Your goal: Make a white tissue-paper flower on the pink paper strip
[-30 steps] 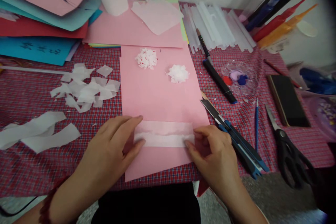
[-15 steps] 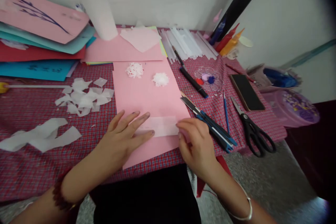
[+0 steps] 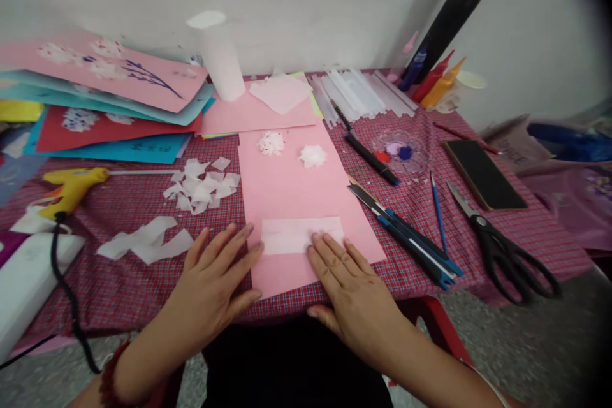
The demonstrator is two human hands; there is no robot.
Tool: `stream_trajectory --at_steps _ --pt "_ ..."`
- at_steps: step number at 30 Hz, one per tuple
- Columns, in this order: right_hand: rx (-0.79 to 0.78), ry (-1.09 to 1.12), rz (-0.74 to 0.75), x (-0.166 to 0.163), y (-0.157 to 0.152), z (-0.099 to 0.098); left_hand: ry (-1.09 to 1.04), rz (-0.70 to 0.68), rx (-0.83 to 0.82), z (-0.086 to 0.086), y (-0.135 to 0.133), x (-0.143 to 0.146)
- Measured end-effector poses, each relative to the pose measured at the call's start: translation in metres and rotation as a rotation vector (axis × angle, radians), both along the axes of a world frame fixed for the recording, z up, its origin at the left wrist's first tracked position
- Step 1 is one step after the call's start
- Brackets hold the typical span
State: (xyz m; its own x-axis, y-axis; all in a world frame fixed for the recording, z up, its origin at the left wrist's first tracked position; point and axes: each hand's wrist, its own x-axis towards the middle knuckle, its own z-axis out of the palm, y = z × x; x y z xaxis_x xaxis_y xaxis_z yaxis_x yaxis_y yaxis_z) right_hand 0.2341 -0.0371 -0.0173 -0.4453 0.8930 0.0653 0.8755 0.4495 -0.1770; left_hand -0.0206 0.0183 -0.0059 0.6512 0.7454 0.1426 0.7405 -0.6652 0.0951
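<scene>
We see our left hand [image 3: 217,287] lying flat, fingers spread, grip empty, on the pink paper sheet's [image 3: 291,185] near left edge; our right hand [image 3: 351,290] presses 2 open fingertips on the white tissue strip [image 3: 296,234] at the sheet's near end.

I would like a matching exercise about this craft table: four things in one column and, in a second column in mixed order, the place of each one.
Things:
1. scissors
2. glue gun
3. tissue strip
4. paint dish

Places:
A. at the left side of the table, yellow, with a black cord
B. on the pink sheet, at the fingertips of the right hand
C. near the right front edge of the table, beside the blue brush
D. behind the knives, left of the black phone

Pairs: 1-C, 2-A, 3-B, 4-D
</scene>
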Motion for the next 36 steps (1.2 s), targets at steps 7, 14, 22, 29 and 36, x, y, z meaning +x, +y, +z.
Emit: stream_trajectory --at_steps 7,14,22,29,36 --pt "-0.002 0.021 -0.012 0.008 -0.006 -0.001 0.042 -0.036 0.018 0.01 0.008 0.009" --pt "0.029 0.121 -0.116 0.046 -0.031 0.018 0.111 -0.2 -0.114 0.036 0.043 0.029" --pt "0.12 0.051 -0.428 0.103 -0.004 0.03 0.079 -0.261 -0.35 0.035 0.073 0.116" --pt "0.05 0.044 -0.466 0.107 0.008 0.022 0.016 -0.32 -0.461 0.023 0.081 0.134" --pt "-0.018 0.233 -0.387 0.112 0.001 0.03 -0.118 -0.339 -0.536 0.026 0.075 0.134"
